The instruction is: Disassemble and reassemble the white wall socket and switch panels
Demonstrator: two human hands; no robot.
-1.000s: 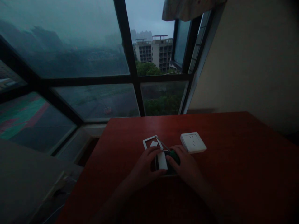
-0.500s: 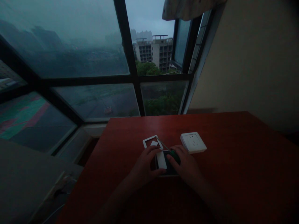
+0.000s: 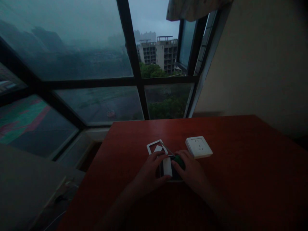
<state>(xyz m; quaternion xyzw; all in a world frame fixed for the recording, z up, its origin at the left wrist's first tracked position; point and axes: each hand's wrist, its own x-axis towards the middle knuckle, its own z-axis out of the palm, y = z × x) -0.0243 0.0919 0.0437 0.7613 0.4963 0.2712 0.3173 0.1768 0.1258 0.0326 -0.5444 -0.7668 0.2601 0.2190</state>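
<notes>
Head view: the left hand (image 3: 150, 170) holds a white piece (image 3: 167, 167) between thumb and fingers, over a dark base (image 3: 176, 175) on the tabletop (image 3: 134, 138). The right hand's grip (image 3: 191, 166) wraps a green-handled screwdriver (image 3: 179, 161), shaft toward eleven o'clock, reaching a white frame (image 3: 154, 142). A white socket (image 3: 199, 146) lies at its one o'clock.
</notes>
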